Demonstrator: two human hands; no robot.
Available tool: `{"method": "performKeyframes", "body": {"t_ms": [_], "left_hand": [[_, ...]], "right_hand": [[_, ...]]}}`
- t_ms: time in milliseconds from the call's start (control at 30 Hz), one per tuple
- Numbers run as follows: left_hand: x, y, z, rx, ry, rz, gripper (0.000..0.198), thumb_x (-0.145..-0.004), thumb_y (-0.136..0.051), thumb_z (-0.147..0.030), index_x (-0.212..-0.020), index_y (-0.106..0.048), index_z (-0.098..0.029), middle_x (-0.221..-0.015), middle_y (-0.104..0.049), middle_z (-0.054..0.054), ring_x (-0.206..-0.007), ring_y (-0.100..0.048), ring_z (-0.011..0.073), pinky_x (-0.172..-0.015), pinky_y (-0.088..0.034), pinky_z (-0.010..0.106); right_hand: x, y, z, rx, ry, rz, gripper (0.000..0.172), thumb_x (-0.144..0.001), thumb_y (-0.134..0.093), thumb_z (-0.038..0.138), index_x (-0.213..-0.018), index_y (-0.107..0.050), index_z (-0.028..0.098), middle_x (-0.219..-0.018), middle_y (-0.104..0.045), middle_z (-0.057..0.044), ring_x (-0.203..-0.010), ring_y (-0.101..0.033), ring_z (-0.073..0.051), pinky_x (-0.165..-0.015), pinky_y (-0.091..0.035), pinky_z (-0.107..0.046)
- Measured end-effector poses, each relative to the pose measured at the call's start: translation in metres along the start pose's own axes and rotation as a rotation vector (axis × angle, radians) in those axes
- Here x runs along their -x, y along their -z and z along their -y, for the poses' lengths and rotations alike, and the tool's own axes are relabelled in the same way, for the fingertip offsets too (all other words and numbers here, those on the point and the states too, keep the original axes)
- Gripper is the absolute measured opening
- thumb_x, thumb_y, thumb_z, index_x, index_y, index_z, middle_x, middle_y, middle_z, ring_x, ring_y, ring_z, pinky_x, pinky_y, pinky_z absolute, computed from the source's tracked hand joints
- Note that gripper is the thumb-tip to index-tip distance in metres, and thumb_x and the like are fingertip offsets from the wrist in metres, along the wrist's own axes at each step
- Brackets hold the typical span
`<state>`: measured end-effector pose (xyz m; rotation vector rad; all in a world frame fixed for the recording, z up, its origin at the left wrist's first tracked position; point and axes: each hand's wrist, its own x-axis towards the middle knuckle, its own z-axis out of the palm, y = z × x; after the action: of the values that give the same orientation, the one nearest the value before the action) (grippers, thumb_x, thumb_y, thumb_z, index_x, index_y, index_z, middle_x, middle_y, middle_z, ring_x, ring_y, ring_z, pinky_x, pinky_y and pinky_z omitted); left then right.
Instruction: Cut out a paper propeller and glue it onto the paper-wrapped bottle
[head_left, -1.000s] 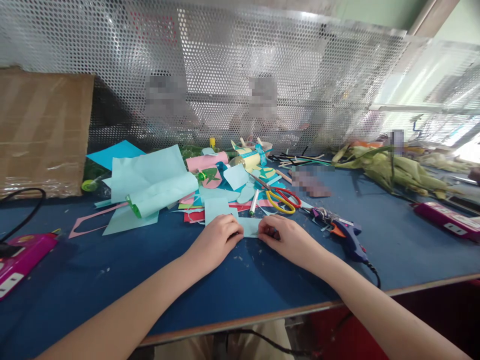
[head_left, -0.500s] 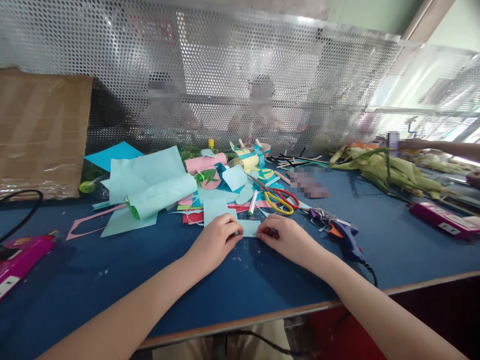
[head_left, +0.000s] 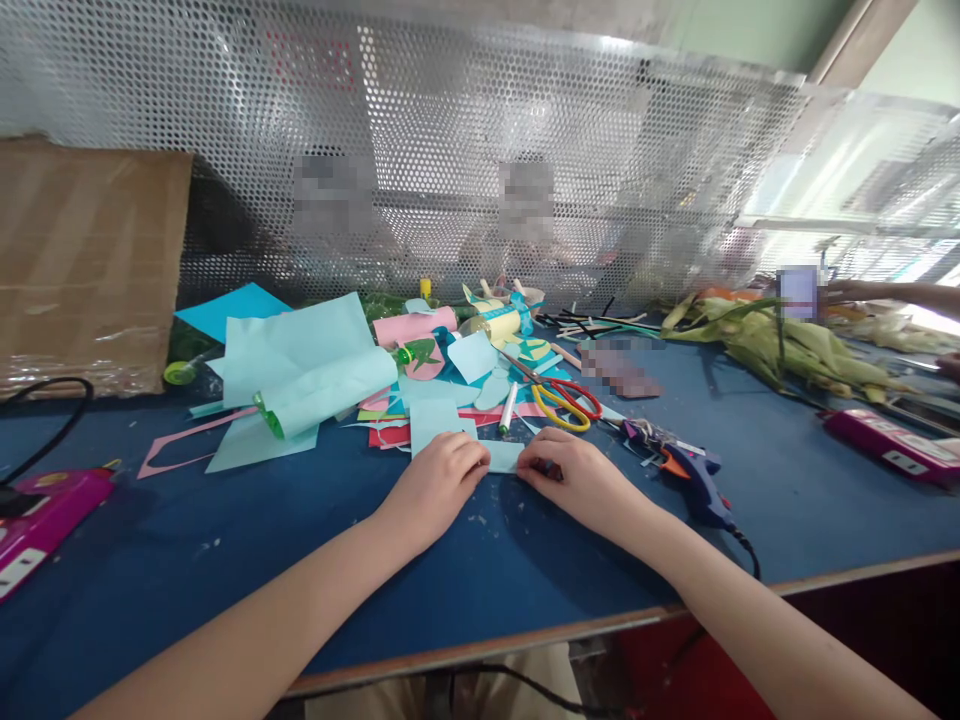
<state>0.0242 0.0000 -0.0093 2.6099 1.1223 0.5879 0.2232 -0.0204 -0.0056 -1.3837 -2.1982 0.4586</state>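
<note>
A small light-blue piece of paper (head_left: 504, 456) is stretched between my two hands, low over the blue table. My left hand (head_left: 442, 480) pinches its left end, with thumb and fingers closed. At the right end, the curled fingers of my right hand (head_left: 574, 470) grip it too. Just beyond lie a white marker (head_left: 508, 408) with a green tip and scissors (head_left: 562, 405) with red and yellow handles. Another light-blue sheet (head_left: 433, 420) lies behind my left hand. To the right of my right hand rests a blue hot glue gun (head_left: 696, 478) with an orange trigger.
A green bottle wrapped in light-blue paper (head_left: 330, 390) lies on scraps at left. Magenta power strips (head_left: 52, 520) sit at both sides. Corn husks (head_left: 802, 350) are at right, near another person's arm (head_left: 900, 292). Cardboard (head_left: 90, 270) leans against the perforated metal screen (head_left: 450, 130).
The view has shifted slightly, so everything sits a little farther right. Both hands keep their hold on the paper. The other person's phone-like object at far right has turned.
</note>
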Motion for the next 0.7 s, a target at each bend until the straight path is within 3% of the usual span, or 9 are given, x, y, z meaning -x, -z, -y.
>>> {"method": "performKeyframes", "body": {"t_ms": [233, 533, 700], "left_hand": [[-0.0022, 0.0002, 0.0018, 0.084, 0.03, -0.001, 0.011, -0.087, -0.053, -0.013, -0.079, -0.059, -0.017, -0.082, -0.057, 0.003, -0.083, -0.056, 0.018, -0.078, -0.045, 0.03], [-0.0012, -0.0007, -0.0015, 0.022, 0.051, 0.008, 0.016, -0.089, -0.049, -0.015, -0.078, -0.06, -0.016, -0.081, -0.06, 0.004, -0.086, -0.056, 0.0203, -0.08, -0.045, 0.033], [0.0005, 0.0016, -0.0018, 0.007, -0.007, -0.014, 0.01, -0.087, -0.052, -0.014, -0.083, -0.06, -0.017, -0.085, -0.061, 0.004, -0.085, -0.058, 0.0199, -0.078, -0.047, 0.033]], "right_hand": [[-0.0014, -0.0033, -0.0013, 0.024, -0.034, -0.011, 0.013, -0.078, -0.057, 0.007, -0.072, -0.062, 0.017, -0.073, -0.056, -0.001, -0.059, -0.053, -0.012, -0.059, -0.044, -0.024], [0.0013, -0.0037, -0.0061, -0.052, 0.019, -0.022, 0.013, -0.079, -0.058, 0.009, -0.075, -0.064, 0.019, -0.077, -0.057, -0.001, -0.064, -0.055, -0.013, -0.059, -0.045, -0.023], [-0.0034, -0.0046, -0.0074, -0.058, 0.002, -0.043, 0.012, -0.078, -0.059, 0.008, -0.073, -0.064, 0.018, -0.075, -0.057, -0.002, -0.065, -0.054, -0.014, -0.061, -0.043, -0.025]]}}
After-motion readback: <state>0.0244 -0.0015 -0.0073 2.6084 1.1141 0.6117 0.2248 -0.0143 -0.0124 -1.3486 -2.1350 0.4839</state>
